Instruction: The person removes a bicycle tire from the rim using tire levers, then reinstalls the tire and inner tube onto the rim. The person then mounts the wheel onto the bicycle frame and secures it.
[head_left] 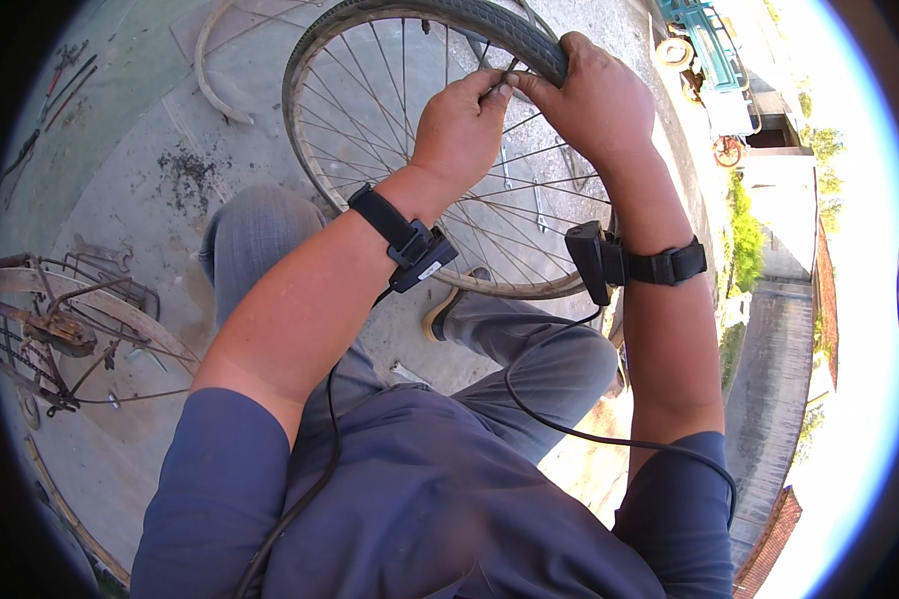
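Note:
A spoked bicycle wheel [330,150] with a black tire [509,30] stands tilted in front of me, above my bent knees. My left hand [459,135] is closed in a pinch at the inside of the rim's upper right, on a small dark piece that I cannot make out. My right hand [594,105] grips the tire at the upper right, its thumb reaching across to touch my left fingertips. Both wrists carry black strapped devices with cables. Part of the rim under my hands is hidden.
A partly dismantled bicycle [75,319] lies at left, near wrenches [105,250]. Long-handled tools [65,90] and a loose curved rim [210,70] lie on the concrete floor [150,120]. A teal three-wheeled vehicle [704,60] and a low wall [769,379] are at right.

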A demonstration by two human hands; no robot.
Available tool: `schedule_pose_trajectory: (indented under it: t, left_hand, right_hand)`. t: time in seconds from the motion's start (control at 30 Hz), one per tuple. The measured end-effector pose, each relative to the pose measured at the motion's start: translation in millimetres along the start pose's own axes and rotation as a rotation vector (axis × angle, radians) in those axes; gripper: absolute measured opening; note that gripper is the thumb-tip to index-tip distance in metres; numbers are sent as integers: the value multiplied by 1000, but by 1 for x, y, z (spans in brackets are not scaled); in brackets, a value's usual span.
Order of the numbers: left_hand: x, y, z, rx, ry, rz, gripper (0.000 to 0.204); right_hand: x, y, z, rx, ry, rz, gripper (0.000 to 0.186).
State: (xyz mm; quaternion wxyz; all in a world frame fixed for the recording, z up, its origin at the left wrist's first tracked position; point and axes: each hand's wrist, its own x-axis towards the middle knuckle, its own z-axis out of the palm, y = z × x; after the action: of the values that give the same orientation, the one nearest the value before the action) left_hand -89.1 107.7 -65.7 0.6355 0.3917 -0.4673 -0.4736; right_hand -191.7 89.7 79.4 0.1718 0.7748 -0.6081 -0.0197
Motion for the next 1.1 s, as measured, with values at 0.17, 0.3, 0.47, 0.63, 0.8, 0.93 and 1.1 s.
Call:
schedule_pose_trajectory:
  t: [0.17,0.3,0.47,0.63,0.8,0.93,1.1]
  left_hand:
    - [-1,1,0,32,-13,-84,31]
    - [1,0,2,12,-21,-117,32]
    - [-3,10,0,-184,-48,-340,30]
    - [-3,30,3,-364,-58,-560,34]
    - [25,24,22,-452,19,-555,27]
    - [-14,-5,62,-377,-19,-516,39]
    - [1,-57,69,57,-19,-183,40]
  right_hand:
    - [3,2,1,20,-16,-15,64]
    - [5,13,6,80,-24,6,66]
    - [8,27,24,156,105,-28,73]
    - [21,51,31,198,44,-16,79]
    - [40,68,29,445,7,-21,67]
    - [59,79,38,505,-113,155,59]
    - [66,92,64,731,-133,228,51]
